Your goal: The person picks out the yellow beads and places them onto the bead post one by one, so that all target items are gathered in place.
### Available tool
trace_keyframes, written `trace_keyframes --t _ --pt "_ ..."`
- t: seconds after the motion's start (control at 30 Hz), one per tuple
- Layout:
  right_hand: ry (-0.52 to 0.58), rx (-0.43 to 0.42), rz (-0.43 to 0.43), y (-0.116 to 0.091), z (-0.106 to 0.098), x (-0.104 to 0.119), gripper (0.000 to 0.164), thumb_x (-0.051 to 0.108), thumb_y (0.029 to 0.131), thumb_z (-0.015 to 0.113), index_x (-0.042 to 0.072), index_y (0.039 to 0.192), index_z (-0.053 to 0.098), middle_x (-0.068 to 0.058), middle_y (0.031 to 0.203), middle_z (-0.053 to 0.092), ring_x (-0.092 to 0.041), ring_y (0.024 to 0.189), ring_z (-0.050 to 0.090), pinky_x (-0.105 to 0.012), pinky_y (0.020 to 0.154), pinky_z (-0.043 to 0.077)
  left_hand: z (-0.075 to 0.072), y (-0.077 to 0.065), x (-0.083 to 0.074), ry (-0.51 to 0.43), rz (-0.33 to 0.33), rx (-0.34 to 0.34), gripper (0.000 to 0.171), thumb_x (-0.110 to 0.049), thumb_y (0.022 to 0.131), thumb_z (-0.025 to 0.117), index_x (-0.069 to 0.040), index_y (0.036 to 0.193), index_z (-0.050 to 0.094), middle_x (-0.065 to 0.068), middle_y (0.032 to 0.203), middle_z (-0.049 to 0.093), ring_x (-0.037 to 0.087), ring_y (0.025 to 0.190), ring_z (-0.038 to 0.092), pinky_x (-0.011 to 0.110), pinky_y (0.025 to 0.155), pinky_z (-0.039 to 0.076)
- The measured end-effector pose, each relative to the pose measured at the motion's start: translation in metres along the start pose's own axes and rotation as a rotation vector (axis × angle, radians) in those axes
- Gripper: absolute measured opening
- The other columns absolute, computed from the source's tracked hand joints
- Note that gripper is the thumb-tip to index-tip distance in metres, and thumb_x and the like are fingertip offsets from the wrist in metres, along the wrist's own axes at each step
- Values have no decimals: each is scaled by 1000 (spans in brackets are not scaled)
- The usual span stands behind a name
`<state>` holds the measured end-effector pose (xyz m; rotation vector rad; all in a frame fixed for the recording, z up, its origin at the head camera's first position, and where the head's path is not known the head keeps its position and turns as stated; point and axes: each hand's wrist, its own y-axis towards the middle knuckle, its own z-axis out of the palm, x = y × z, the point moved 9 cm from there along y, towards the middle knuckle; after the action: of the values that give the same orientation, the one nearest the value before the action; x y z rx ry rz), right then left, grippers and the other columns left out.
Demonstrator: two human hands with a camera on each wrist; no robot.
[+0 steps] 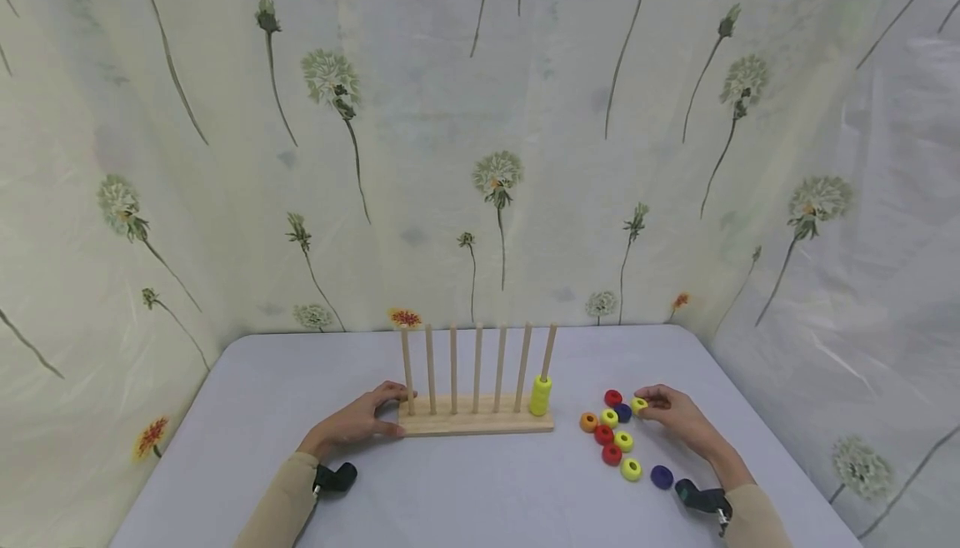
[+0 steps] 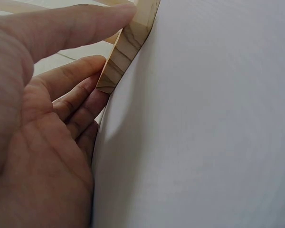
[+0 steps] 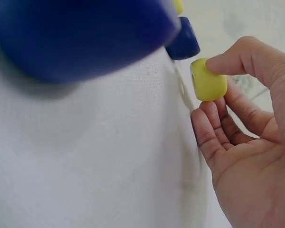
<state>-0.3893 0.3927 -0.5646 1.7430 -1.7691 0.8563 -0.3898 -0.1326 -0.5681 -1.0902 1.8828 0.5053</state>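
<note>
A wooden peg rack (image 1: 476, 423) with a row of several upright pegs stands on the table. Its rightmost peg carries a short stack of yellow beads (image 1: 540, 396). At the rack's left end, my left hand (image 1: 358, 423) grips the base, thumb at the front and fingers behind; the left wrist view shows the base's grained end (image 2: 121, 64) between them. My right hand (image 1: 681, 421) pinches a yellow bead (image 3: 210, 80) between thumb and fingers, at the far right of the loose beads. A dark blue bead (image 3: 183, 40) is close beside it.
Loose red (image 1: 603, 435), yellow (image 1: 631, 470), orange (image 1: 589, 422) and dark blue beads (image 1: 662, 477) lie in a group between the rack and my right hand. Behind the white table (image 1: 480, 498) hangs a curtain (image 1: 420, 156) printed with dandelions.
</note>
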Motion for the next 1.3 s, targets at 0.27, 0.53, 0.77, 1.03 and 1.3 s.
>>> trace_keyframes --t 0.27,0.53,0.77,1.03,1.3 --pt "20 6 20 -1 -2 -10 50 34 89 68 2 125 55 -16 122 61 -31 113 56 -48 94 48 -1 1 0 -13 -1 -2 66 -29 78 79 -14 137 53 6 143 41 32 136 34 58 112 23" --pt "29 22 26 -4 -3 -15 50 35 89 68 3 125 56 -15 123 60 -30 114 55 -48 96 47 0 0 0 -11 6 -1 66 -28 79 79 -12 137 52 7 144 40 32 136 33 58 112 22" --pt "56 34 33 -7 -3 -13 50 36 89 68 4 126 56 -14 123 61 -29 114 55 -49 98 45 0 0 0 -5 9 -2 65 -29 78 79 -14 136 53 6 143 41 32 136 34 58 112 23" --pt "65 41 37 -11 -2 -6 50 35 88 68 4 125 56 -14 123 61 -30 115 56 -53 100 43 1 1 2 -14 6 0 65 -28 78 79 -15 136 53 5 142 41 31 136 34 58 112 23" --pt "88 53 0 -14 0 10 52 37 87 69 4 125 56 -14 123 61 -30 116 56 -52 101 44 0 0 0 -21 4 -1 64 -28 79 79 -16 136 53 5 142 41 31 136 34 58 112 24"
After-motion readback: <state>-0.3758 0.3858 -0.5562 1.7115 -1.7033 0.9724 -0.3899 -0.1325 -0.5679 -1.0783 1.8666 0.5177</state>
